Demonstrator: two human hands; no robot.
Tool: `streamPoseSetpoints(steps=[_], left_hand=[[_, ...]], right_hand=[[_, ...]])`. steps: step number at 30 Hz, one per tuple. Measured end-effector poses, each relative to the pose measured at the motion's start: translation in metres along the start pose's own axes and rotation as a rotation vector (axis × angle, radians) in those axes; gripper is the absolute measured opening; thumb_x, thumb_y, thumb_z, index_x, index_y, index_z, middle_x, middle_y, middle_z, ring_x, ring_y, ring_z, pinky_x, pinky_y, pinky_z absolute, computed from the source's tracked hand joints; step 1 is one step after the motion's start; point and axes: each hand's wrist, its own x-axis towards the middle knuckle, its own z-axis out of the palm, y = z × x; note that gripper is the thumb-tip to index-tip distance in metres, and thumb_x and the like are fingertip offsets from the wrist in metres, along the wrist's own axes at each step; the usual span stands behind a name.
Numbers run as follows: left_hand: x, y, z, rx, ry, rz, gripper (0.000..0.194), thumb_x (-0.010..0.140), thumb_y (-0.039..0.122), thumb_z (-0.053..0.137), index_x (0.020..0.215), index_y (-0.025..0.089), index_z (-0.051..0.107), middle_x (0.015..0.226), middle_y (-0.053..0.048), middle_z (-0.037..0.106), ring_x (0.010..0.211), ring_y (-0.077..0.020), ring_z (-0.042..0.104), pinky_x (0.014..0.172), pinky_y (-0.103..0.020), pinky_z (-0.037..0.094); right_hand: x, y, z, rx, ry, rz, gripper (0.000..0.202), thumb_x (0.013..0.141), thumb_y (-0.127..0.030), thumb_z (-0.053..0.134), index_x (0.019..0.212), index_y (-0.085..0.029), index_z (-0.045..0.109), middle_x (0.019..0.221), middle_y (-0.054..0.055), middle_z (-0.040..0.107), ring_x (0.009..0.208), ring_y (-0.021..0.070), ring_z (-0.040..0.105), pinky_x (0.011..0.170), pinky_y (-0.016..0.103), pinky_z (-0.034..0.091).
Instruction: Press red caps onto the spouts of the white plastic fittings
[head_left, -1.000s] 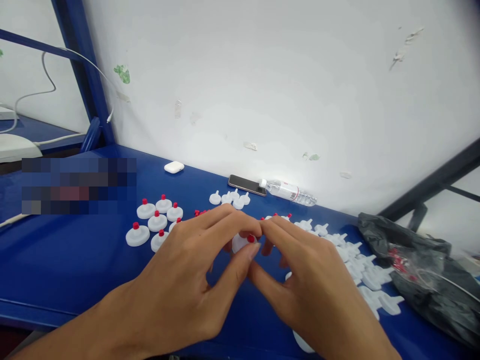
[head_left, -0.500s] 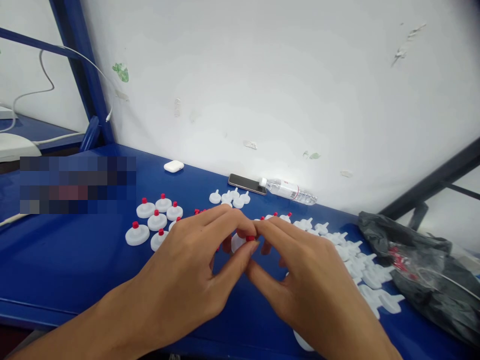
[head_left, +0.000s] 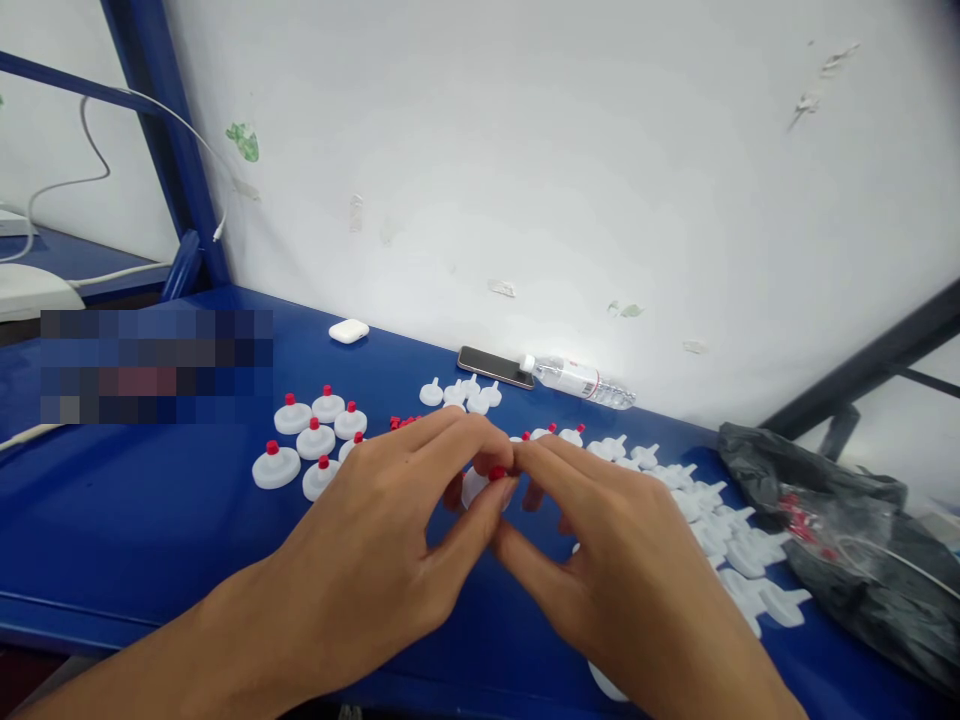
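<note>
A white nozzle lid (head_left: 474, 490) with a small red cap (head_left: 497, 472) on its tip is held between my two hands over the table. The thumb and forefinger of my left hand (head_left: 405, 525) are closed around the lid and its red cap. My right hand (head_left: 611, 545) meets it from the other side, its thumb and fingertips pressed in close; its exact contact on the lid is partly hidden. To the left stand several white lids with red caps (head_left: 276, 466). Loose red caps (head_left: 405, 423) lie behind my left hand, partly covered by it.
Several bare white lids (head_left: 746, 550) spread along the right, beside a black plastic bag (head_left: 817, 480) with red pieces in clear film. Further back are more lids (head_left: 431, 393), a phone (head_left: 495, 367), a water bottle (head_left: 577, 379) and a white case (head_left: 349, 331) on the blue table (head_left: 135, 520).
The held lid and its red cap have shifted or tilted very slightly between my fingers. Both hands keep nearly the same place and grip.
</note>
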Motion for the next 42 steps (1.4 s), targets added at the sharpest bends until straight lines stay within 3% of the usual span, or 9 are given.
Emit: streamPoseSetpoints(steps=[9, 23, 36, 42], left_hand=[[-0.0002, -0.0015, 0.0005, 0.053, 0.026, -0.006, 0.009, 0.095, 0.013, 0.060, 0.092, 0.022, 0.056, 0.075, 0.008, 0.059, 0.063, -0.0058, 0.057, 0.062, -0.020, 0.047], [-0.0015, 0.0019, -0.0015, 0.054, -0.023, 0.000, 0.011, 0.095, 0.012, 0.052, 0.096, 0.022, 0.055, 0.082, 0.005, 0.064, 0.068, -0.0093, 0.060, 0.063, -0.025, 0.047], [-0.0028, -0.0034, 0.0016, 0.072, -0.040, -0.041, 0.008, 0.095, 0.017, 0.059, 0.091, 0.022, 0.054, 0.079, 0.006, 0.065, 0.064, -0.0091, 0.061, 0.057, -0.024, 0.045], [-0.0017, -0.0046, 0.0025, 0.050, -0.058, -0.072, 0.008, 0.096, 0.019, 0.059, 0.091, 0.023, 0.055, 0.075, 0.007, 0.062, 0.061, -0.0090, 0.059, 0.056, -0.024, 0.043]], right_hand=[[-0.0012, -0.0002, 0.0007, 0.003, -0.054, 0.006, 0.013, 0.088, -0.018, 0.062, 0.092, -0.030, 0.058, 0.085, -0.007, 0.067, 0.063, 0.0148, 0.059, 0.053, 0.029, 0.039], [-0.0016, 0.0006, 0.0013, 0.002, -0.033, -0.010, 0.008, 0.090, -0.019, 0.060, 0.089, -0.028, 0.060, 0.081, -0.006, 0.068, 0.061, 0.0140, 0.060, 0.053, 0.029, 0.038], [-0.0022, 0.0023, 0.0024, -0.014, -0.068, -0.017, 0.013, 0.084, -0.015, 0.062, 0.086, -0.027, 0.059, 0.078, -0.007, 0.069, 0.055, 0.0136, 0.057, 0.050, 0.028, 0.036], [-0.0029, 0.0042, 0.0030, 0.027, -0.144, 0.031, 0.008, 0.087, -0.022, 0.064, 0.091, -0.029, 0.062, 0.082, -0.007, 0.071, 0.063, 0.0149, 0.061, 0.056, 0.029, 0.040]])
